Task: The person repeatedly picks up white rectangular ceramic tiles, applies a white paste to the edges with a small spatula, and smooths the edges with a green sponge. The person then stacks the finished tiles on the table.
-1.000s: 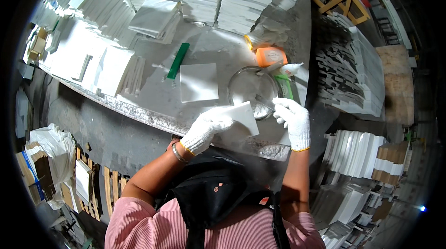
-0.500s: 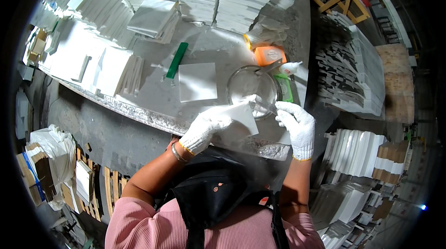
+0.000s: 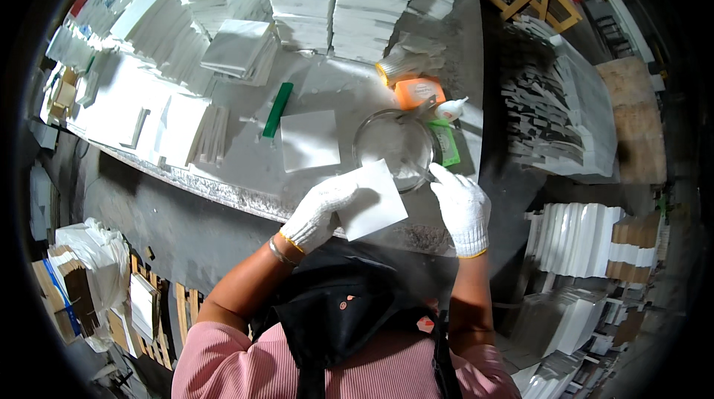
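Note:
My left hand (image 3: pixel 321 209), in a white knit glove, grips a white square tile (image 3: pixel 374 202) by its left edge, tilted above the table's near edge. My right hand (image 3: pixel 461 209), gloved too, pinches a thin metal tool (image 3: pixel 421 170) at the near right of a round metal pan (image 3: pixel 357 147). White material lies in the pan. The tool's tip is too small to make out. Another white square tile (image 3: pixel 310 141) lies flat on the table, left of the pan. A green strip (image 3: pixel 278 110) rests beyond that tile.
Behind the pan are an orange box (image 3: pixel 419 92), a white bottle (image 3: pixel 451 108), a green packet (image 3: pixel 445 142) and a spare glove (image 3: pixel 405 63). Tall stacks of white tiles (image 3: pixel 375 5) line the table's back. More slabs (image 3: pixel 576 239) stand at the right. The table edge (image 3: pixel 223 192) runs close to me.
The held tile has turned and tipped, so its broad face shows more. The metal tool has drawn away from the tile's far corner, lower over the pan.

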Demonstrator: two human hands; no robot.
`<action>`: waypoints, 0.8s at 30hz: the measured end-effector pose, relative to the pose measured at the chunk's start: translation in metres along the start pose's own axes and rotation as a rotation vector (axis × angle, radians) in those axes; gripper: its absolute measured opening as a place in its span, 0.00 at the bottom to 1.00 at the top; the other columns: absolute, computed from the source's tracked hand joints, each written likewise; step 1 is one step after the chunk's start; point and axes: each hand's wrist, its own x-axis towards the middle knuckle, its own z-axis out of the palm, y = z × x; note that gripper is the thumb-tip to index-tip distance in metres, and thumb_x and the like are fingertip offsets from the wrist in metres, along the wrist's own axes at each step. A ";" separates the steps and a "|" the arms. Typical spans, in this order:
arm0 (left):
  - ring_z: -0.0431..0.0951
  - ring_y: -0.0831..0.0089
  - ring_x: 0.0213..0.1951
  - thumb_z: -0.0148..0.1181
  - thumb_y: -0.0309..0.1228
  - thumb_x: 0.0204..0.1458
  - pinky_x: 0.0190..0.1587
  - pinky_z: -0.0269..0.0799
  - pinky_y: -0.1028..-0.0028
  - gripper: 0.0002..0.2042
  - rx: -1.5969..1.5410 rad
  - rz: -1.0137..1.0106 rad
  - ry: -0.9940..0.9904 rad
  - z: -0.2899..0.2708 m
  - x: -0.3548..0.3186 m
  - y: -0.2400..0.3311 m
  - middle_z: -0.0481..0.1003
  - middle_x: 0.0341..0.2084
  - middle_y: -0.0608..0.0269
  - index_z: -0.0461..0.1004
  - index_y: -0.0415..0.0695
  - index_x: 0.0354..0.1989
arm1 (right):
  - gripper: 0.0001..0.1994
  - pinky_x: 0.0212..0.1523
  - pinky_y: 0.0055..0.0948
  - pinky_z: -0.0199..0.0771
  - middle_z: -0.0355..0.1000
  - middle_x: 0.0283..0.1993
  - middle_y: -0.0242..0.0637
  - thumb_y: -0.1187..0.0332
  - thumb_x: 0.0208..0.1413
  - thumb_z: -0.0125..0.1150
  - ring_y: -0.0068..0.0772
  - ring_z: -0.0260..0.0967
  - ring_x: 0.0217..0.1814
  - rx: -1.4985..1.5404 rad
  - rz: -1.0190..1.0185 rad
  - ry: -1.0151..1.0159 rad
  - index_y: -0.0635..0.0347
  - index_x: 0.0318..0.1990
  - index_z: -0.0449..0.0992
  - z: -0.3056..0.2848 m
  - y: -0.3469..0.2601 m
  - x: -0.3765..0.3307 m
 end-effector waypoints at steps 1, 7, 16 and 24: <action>0.77 0.68 0.52 0.59 0.32 0.60 0.54 0.74 0.68 0.19 -0.079 -0.017 -0.019 0.009 -0.001 0.004 0.77 0.50 0.58 0.71 0.37 0.58 | 0.15 0.42 0.35 0.77 0.79 0.38 0.37 0.67 0.52 0.67 0.41 0.76 0.40 -0.022 0.003 -0.009 0.47 0.49 0.81 0.002 0.000 -0.003; 0.80 0.67 0.48 0.58 0.40 0.62 0.49 0.80 0.65 0.19 -0.190 -0.192 0.070 0.042 -0.003 0.019 0.77 0.49 0.56 0.70 0.41 0.56 | 0.12 0.36 0.37 0.77 0.79 0.34 0.36 0.65 0.52 0.66 0.42 0.77 0.34 -0.003 -0.077 0.245 0.47 0.45 0.83 0.024 0.021 -0.019; 0.78 0.74 0.44 0.60 0.29 0.57 0.48 0.74 0.74 0.18 0.365 -0.109 -0.081 0.061 -0.002 -0.013 0.79 0.43 0.61 0.73 0.35 0.54 | 0.13 0.39 0.21 0.73 0.79 0.40 0.32 0.77 0.57 0.61 0.19 0.73 0.37 0.780 0.432 0.314 0.64 0.50 0.79 -0.002 0.056 -0.088; 0.76 0.79 0.35 0.67 0.28 0.51 0.40 0.73 0.75 0.15 1.143 -0.139 -0.269 0.108 0.054 -0.025 0.80 0.35 0.66 0.77 0.36 0.47 | 0.17 0.35 0.19 0.71 0.79 0.39 0.37 0.71 0.59 0.63 0.20 0.73 0.35 1.122 0.825 0.386 0.65 0.55 0.77 -0.010 0.077 -0.168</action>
